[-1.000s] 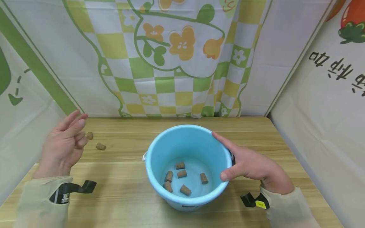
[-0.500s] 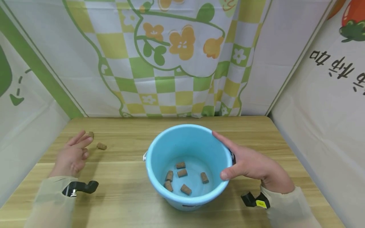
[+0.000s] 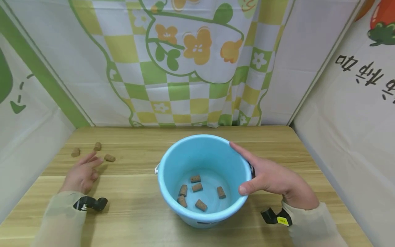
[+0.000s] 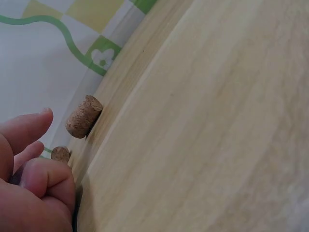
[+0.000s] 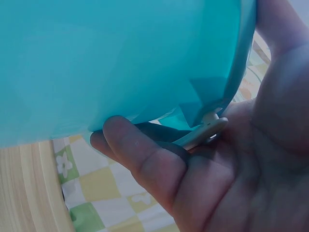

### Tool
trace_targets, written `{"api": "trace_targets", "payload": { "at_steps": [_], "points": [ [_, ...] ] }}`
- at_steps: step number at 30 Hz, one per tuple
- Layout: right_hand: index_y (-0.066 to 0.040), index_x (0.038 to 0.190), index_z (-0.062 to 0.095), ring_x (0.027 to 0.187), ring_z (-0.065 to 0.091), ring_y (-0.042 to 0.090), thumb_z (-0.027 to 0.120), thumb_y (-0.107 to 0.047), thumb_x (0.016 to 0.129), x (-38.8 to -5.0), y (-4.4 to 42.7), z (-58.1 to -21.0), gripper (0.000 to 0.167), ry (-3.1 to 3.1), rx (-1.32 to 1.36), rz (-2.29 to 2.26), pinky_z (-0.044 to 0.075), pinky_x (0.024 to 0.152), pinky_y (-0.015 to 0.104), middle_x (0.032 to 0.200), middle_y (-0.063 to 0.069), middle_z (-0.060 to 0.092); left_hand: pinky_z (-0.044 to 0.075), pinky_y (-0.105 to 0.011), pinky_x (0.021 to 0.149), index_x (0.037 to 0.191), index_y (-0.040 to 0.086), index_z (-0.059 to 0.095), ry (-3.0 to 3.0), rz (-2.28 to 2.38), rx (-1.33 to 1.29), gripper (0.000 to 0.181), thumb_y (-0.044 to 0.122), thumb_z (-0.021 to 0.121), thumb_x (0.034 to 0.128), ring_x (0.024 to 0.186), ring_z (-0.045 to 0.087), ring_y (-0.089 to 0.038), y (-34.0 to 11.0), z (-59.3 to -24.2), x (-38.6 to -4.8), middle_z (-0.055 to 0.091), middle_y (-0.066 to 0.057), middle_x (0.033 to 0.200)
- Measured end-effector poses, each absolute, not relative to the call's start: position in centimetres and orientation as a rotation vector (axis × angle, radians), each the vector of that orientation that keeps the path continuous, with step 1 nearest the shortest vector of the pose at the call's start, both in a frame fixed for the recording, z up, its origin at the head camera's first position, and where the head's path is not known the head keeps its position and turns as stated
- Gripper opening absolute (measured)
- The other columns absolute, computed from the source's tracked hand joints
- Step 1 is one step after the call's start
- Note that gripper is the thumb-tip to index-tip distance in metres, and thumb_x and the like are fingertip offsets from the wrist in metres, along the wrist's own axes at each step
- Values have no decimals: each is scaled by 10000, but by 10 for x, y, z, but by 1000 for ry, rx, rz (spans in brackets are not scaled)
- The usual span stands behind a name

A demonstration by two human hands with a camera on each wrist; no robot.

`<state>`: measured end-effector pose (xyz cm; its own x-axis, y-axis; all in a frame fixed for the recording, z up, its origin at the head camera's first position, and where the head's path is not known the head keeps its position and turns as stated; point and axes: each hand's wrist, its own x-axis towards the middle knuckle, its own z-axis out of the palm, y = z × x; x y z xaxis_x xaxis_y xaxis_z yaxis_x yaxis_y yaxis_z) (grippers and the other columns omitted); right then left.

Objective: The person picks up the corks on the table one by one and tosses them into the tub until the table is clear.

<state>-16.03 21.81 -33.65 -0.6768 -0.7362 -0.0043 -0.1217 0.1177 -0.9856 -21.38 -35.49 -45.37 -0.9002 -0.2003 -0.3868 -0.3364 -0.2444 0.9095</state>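
A light blue bucket (image 3: 203, 152) stands upright at the middle of the table, with several corks (image 3: 201, 205) lying on its bottom. My right hand (image 3: 274, 178) grips its right rim, thumb at the near side; in the right wrist view curled fingers (image 5: 140, 154) press the outer wall by the handle mount. At the left, my left hand (image 3: 81, 175) reaches low toward three loose corks: a left one (image 3: 75, 152), a back one (image 3: 97, 146) and a right one (image 3: 109, 157). It holds nothing that I can see. The left wrist view shows a nearby cork (image 4: 84, 117) apart from the fingers.
The wooden table (image 3: 132, 206) carries everything. A checked, flowered curtain (image 3: 154, 89) hangs along its back edge. White printed cloth walls (image 3: 348, 137) close in both sides. A white handle mount (image 3: 156, 169) sticks out at the bucket's left.
My left hand has come down and to the right, nearer the loose corks, uncovering the leftmost one. The right hand and the bucket stay where they were.
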Motion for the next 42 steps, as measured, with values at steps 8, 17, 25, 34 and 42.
{"api": "trace_targets", "payload": {
  "at_steps": [8,17,25,34,42],
  "points": [
    [-233,1616,28,1146,548,471,849,-217,815,-160,219,-336,1147,1928,-828,-1576,499,916,495,1461,300,351,354,-196,412,1605,207,172,2010,2178,-650,879,215,738,932,501,395,-25,-349,-454,-221,94,-34,1652],
    [-228,1616,23,1142,552,465,847,-216,815,-160,219,-336,1149,1951,-830,-1560,504,908,495,1458,291,358,372,-186,463,1581,163,280,2061,2149,-672,773,91,708,941,531,387,-22,-337,-453,-229,133,-67,1640],
    [-239,1615,23,1145,549,471,845,-214,819,-161,219,-337,1144,1939,-842,-1565,502,911,504,1459,298,352,360,-196,461,1575,98,269,2132,2123,-584,789,67,719,928,555,388,-32,-333,-458,-233,326,-82,1521],
    [-244,1616,41,1125,571,449,845,-211,814,-160,220,-336,1136,1975,-835,-1549,511,903,479,1438,290,388,369,-208,451,1529,25,357,2288,1998,-537,657,82,674,957,526,394,-29,-334,-460,-234,583,107,1064],
    [-229,1616,28,1138,561,457,841,-211,820,-161,219,-337,1137,1964,-846,-1552,504,911,492,1449,292,373,378,-241,443,1495,33,440,2378,1889,-600,599,178,684,967,482,387,-50,-330,-459,-233,634,133,1009]
  ]
}}
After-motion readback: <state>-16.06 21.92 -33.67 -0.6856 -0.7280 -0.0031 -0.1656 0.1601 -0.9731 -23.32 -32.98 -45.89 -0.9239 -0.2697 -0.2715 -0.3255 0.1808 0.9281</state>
